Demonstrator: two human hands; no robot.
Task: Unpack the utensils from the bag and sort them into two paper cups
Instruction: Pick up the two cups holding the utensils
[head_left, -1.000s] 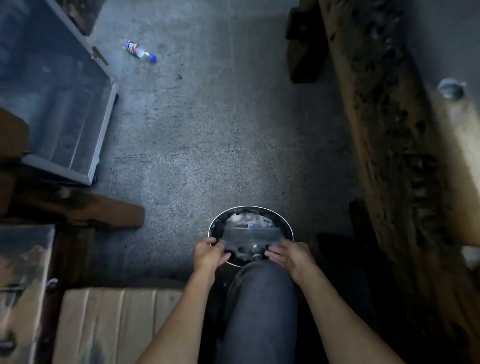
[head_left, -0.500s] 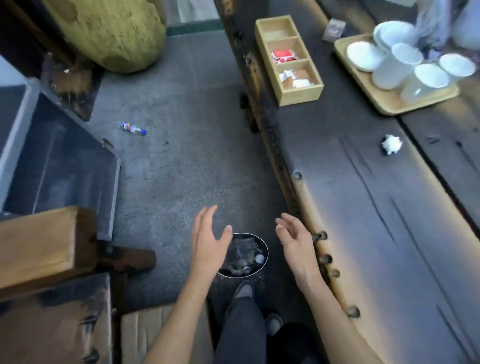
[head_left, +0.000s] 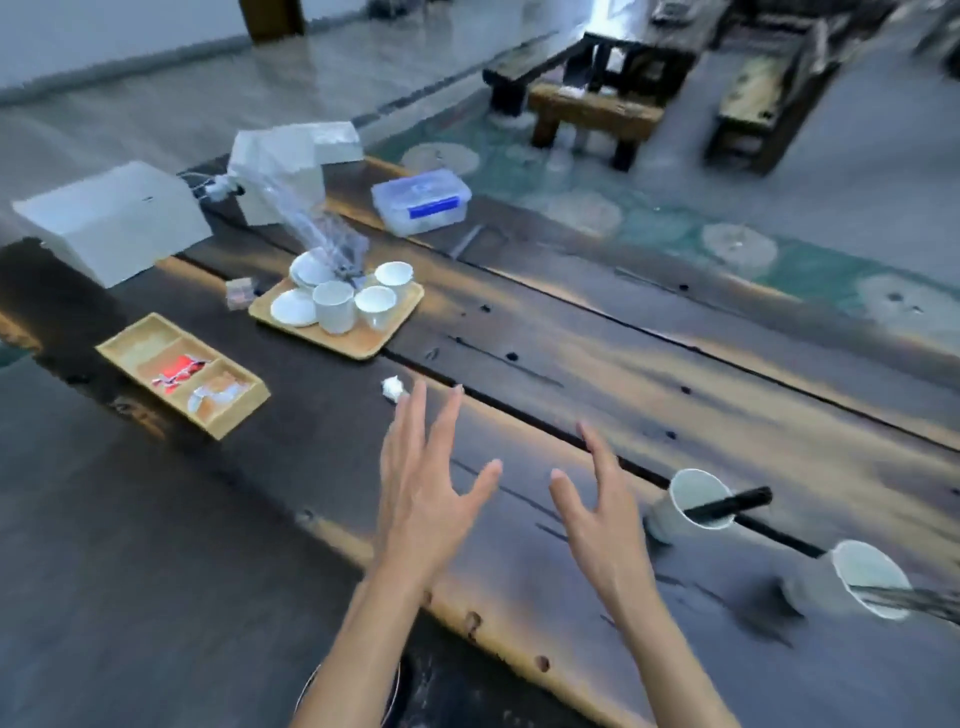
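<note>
Two white paper cups stand on the dark wooden table at the right. The nearer-centre cup (head_left: 688, 501) has black utensil handles (head_left: 730, 505) sticking out to the right. The other cup (head_left: 857, 577) holds dark utensils too, blurred. My left hand (head_left: 423, 486) and my right hand (head_left: 605, 512) hover over the table with fingers spread, holding nothing. No bag is in view.
A wooden tray (head_left: 358, 335) carries white cups and saucers. A wooden divided box (head_left: 182, 371) with packets sits at the left. A crumpled white paper ball (head_left: 392, 387) lies ahead of my left hand. White boxes (head_left: 111, 221) and a clear lidded container (head_left: 421, 200) stand farther back.
My view has swung up from the bin on the floor to the table top. Both hands let go of the clear bag over the bin and rose, spread, above the table.
</note>
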